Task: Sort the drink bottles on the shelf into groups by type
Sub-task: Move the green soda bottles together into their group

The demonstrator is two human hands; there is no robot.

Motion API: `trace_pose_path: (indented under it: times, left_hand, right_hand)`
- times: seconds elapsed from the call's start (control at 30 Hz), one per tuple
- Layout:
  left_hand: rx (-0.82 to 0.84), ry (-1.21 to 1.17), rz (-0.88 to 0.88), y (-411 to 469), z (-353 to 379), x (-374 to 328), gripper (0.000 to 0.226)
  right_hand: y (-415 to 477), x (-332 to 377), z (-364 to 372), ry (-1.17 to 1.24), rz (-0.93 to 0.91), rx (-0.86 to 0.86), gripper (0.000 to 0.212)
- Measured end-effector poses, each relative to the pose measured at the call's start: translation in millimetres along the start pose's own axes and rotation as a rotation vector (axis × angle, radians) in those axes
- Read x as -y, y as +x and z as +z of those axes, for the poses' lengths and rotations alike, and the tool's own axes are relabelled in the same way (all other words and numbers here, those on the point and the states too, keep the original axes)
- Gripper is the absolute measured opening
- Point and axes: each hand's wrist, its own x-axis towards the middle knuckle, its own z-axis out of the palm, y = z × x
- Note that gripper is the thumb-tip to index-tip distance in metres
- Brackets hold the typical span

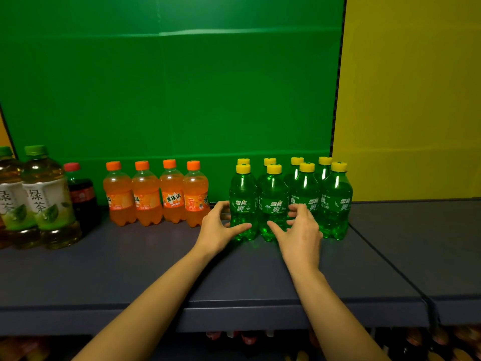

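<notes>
Both hands are at the green soda group on the shelf (pixel 156 269). Left hand (pixel 217 227): fingers curled round the left side of the front-left green bottle (pixel 243 204), thumb (pixel 240 227) across its lower front, fingertips reaching behind its label; looks like a loose grasp, contact at the thumb is clear, the far fingertips are partly hidden. Right hand (pixel 299 230): fingers spread and half curled, thumb (pixel 276 227) touching the base of the second front green bottle (pixel 273 204), other fingertips at the gap between that bottle and the third front green bottle (pixel 305 201); can't tell if it's really gripping either one. Fourth front green bottle (pixel 335 204) stands just right of the right hand, untouched. Back row of green bottles (pixel 269 161) sits behind the front four, beyond the fingertips, only yellow caps and necks showing. Row of four orange soda bottles (pixel 156 194) is just left of the left hand; the nearest one is close to the knuckles but apart. Dark cola bottle (pixel 82 194) and two green tea bottles (pixel 46 199) are further left, well away from both hands. All bottles upright. Green backboard (pixel 169 87) behind, yellow panel (pixel 411 100) right of the green group.
</notes>
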Motion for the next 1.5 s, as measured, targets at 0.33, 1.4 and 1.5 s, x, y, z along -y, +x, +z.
trace_pose_path:
  times: [0.33, 1.4, 1.5]
  left_hand:
    - [0.007, 0.044, -0.003, -6.9, 3.5, -9.0, 0.076]
    - [0.027, -0.156, -0.256, -4.3, -6.4, -23.4, 0.092]
    - [-0.117, -0.128, -0.190, -22.2, -35.7, -21.6, 0.064]
  right_hand:
    - [-1.4, -2.7, -3.8, 0.023, -0.036, 0.022, 0.046]
    - [62.1, -76.7, -74.8, 0.231, 0.107, 0.079, 0.080]
    - [51.9, -71.4, -91.0, 0.147, -0.013, -0.070, 0.041]
